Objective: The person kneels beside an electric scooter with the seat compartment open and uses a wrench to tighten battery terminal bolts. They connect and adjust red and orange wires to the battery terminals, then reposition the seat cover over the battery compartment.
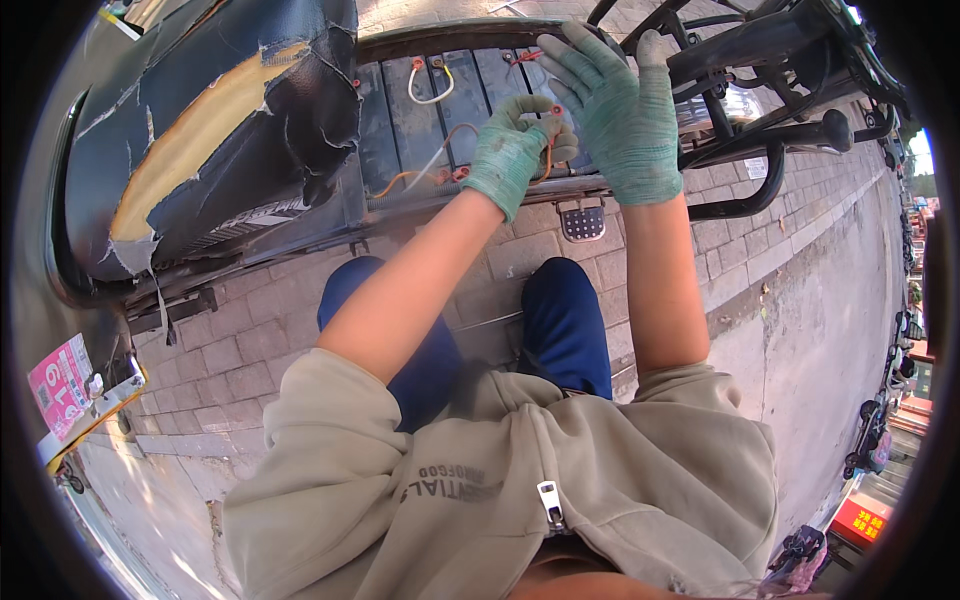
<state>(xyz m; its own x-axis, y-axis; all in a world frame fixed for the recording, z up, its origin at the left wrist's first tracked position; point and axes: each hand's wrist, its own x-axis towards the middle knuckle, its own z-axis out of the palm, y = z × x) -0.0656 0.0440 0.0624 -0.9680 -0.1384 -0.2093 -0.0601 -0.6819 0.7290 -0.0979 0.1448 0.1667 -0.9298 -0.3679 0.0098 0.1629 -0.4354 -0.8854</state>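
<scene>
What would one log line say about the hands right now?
left hand: green knit glove, pinching thin orange wire | right hand: gloved, spread open over black battery compartment | torn black seat: raised

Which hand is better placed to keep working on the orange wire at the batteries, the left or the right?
Left, probably. The left hand is curled around the orange wire over the batteries; the right hand lies flat and open beside it.

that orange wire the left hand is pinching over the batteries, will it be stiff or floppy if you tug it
Probably floppy: the orange wire sags in a loose curve from the gloved left hand across the dark battery blocks. It looks thin, so likely light. One end seems to run to a red terminal cap, so a tug would likely meet resistance there rather than free it.
</scene>
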